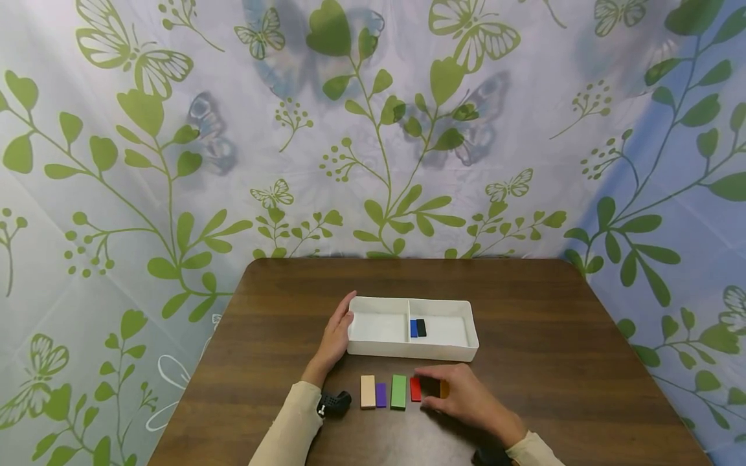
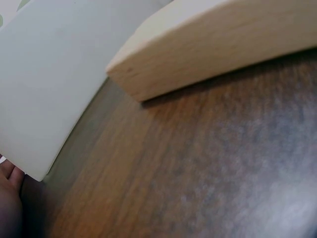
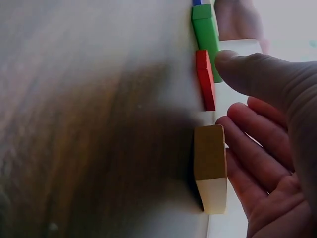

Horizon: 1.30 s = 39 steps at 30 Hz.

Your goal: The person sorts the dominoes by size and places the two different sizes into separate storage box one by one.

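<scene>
My left hand lies along the left end of a white two-compartment tray, its fingers straight against the outer wall. Over the right side of a row of blocks, my right hand has thumb and index finger spread apart around a small red block, with a gap visible. Under that palm a yellow-orange block is partly hidden; the right wrist view shows this block beside the fingers. Further left stand a green block, a purple block and a pale wooden block.
Inside the tray's right compartment, a blue block and a black block sit side by side against the divider. The brown wooden table extends around the tray, and a patterned curtain hangs behind it.
</scene>
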Available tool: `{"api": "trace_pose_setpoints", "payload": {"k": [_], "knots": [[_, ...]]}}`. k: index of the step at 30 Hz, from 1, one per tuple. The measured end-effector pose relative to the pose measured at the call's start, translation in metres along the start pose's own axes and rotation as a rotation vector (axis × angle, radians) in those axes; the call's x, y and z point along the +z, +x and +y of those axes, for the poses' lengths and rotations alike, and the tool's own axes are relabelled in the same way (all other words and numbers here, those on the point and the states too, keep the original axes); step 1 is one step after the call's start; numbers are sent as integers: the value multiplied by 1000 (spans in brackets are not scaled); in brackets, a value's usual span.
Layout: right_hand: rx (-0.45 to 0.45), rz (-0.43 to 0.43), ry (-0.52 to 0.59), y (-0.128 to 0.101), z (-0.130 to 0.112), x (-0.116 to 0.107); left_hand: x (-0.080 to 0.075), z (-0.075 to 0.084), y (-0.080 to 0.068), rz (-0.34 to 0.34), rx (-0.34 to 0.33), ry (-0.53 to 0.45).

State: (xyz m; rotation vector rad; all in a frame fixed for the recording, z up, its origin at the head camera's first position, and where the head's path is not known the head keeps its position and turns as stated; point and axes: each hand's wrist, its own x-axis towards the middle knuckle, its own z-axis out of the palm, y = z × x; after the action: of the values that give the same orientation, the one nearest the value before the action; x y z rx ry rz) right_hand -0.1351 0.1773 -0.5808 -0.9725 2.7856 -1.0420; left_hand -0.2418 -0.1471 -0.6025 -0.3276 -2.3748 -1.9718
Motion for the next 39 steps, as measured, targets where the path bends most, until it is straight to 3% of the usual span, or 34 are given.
{"api": "trace_pose_setpoints", "payload": {"k": [7, 13, 21, 39], "knots": [[-52, -16, -31, 2, 1, 5, 0, 2, 0, 5, 7, -6], [-143, 21, -91, 4, 2, 10, 0, 4, -2, -4, -1, -2], [-187, 54, -125, 6, 0, 12, 0, 4, -1, -4, 6, -4], [-153, 41, -130, 6, -2, 13, 0, 2, -2, 6, 2, 2]]}}
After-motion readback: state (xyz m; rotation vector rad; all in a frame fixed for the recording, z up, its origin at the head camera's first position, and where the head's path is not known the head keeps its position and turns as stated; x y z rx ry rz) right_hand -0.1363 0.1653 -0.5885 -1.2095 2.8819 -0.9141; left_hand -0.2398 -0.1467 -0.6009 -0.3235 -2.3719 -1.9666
